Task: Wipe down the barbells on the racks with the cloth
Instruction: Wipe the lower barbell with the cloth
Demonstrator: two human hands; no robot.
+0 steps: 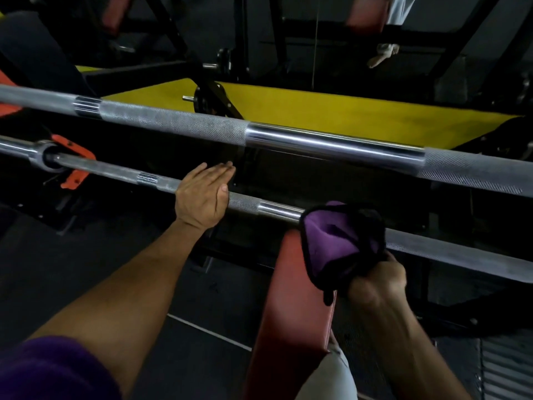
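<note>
Fingers of the left hand lie straight and flat on the near barbell, while the right hand grips the purple cloth draped over that bar above the red bench.

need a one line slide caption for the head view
Right hand holds a purple cloth on the near barbell while the open left hand rests on it.
</note>
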